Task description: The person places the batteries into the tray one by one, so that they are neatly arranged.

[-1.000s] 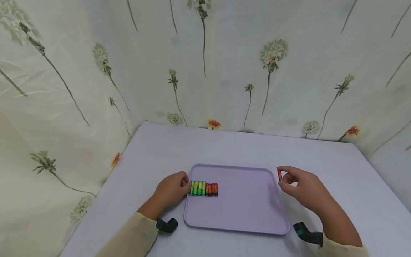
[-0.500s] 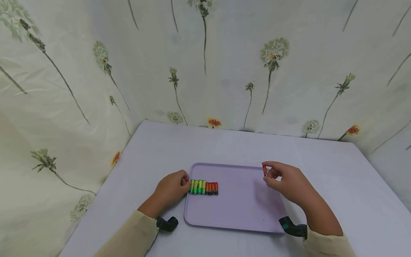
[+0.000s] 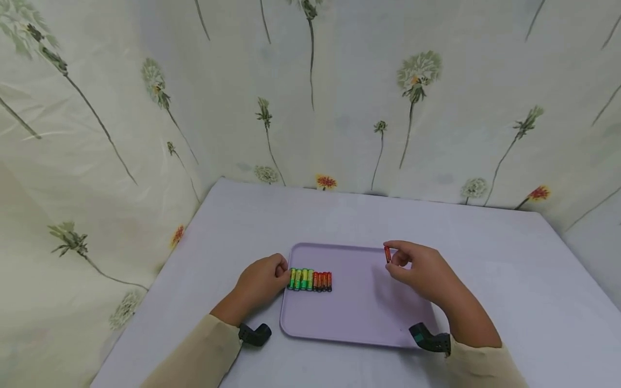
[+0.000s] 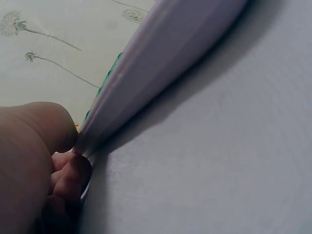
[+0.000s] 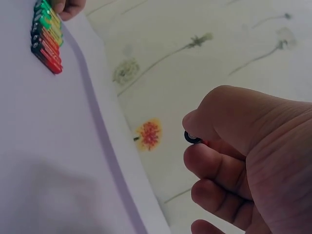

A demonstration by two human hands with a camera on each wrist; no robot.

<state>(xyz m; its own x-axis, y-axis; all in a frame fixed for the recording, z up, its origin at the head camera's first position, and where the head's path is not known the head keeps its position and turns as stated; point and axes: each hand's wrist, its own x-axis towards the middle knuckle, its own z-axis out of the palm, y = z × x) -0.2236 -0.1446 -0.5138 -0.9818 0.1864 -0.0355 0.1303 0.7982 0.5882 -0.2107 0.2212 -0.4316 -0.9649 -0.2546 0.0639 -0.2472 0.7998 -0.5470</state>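
Observation:
A red battery (image 3: 387,255) is pinched upright between the thumb and fingertips of my right hand (image 3: 421,272), above the right part of a lilac tray (image 3: 356,318). In the right wrist view only the dark end of this battery (image 5: 191,138) shows between the fingers. My left hand (image 3: 260,280) grips the tray's left rim, thumb and curled fingers on either side of the edge (image 4: 114,87). Beside it, several green-yellow batteries (image 3: 301,279) lie in a row on the tray, followed on their right by several red batteries (image 3: 322,281).
The tray rests on a white-covered table (image 3: 359,215). Behind and to the left hangs a pale curtain (image 3: 339,108) with dandelion prints. Each wrist wears a black camera mount, one at the left sleeve (image 3: 255,335) and one at the right sleeve (image 3: 429,339).
My right hand has moved left with the red battery, from beyond the tray's right edge to over the tray. The left hand and the row of batteries have stayed put.

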